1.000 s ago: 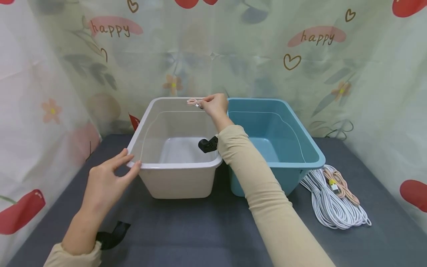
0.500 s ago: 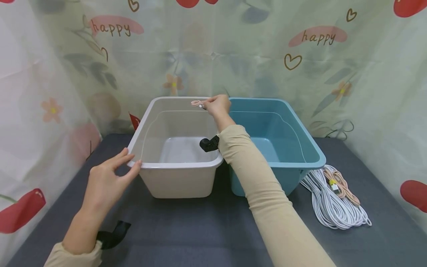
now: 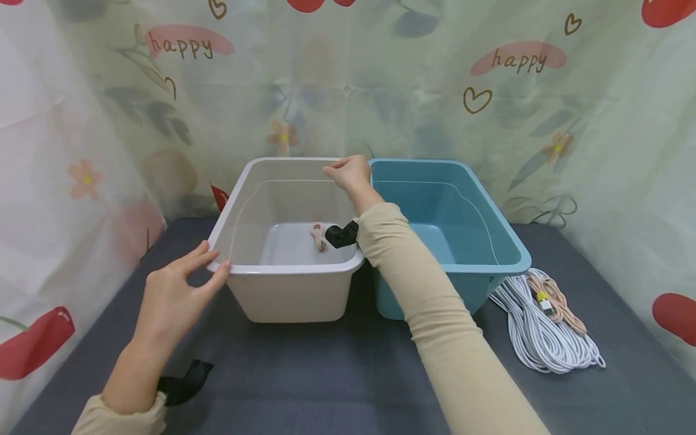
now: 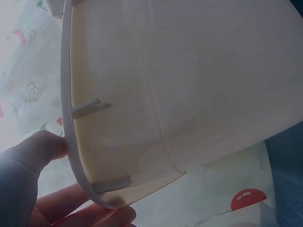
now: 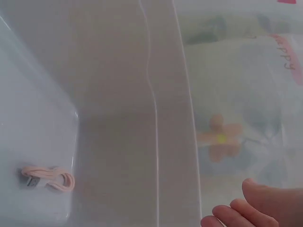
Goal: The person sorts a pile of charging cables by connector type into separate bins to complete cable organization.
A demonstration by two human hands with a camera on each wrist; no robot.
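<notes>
A small coiled pink USB charging cable [image 3: 318, 237] lies on the floor of the beige plastic bin [image 3: 293, 270]; its plug shows in the right wrist view. Above that bin's back right corner my right hand [image 3: 350, 175] hovers, holding nothing, with thumb and fingers apart in the right wrist view. My left hand [image 3: 174, 290] rests on the bin's front left corner, thumb on the front rim and nearly straight fingers along the left rim. In the left wrist view the same fingers [image 4: 90, 213] touch the rim from below.
A teal bin [image 3: 516, 263] stands right beside the beige one. On the dark cloth [image 3: 304, 374] to its right lies a large white cable coil [image 3: 535, 338] with a peach-coloured cable [image 3: 562, 302] on top. Patterned curtains [image 3: 348, 96] surround the table.
The pink charging cable has left my right hand and dropped onto the beige bin's floor. My right hand stays over the back rim; the left hand has not moved.
</notes>
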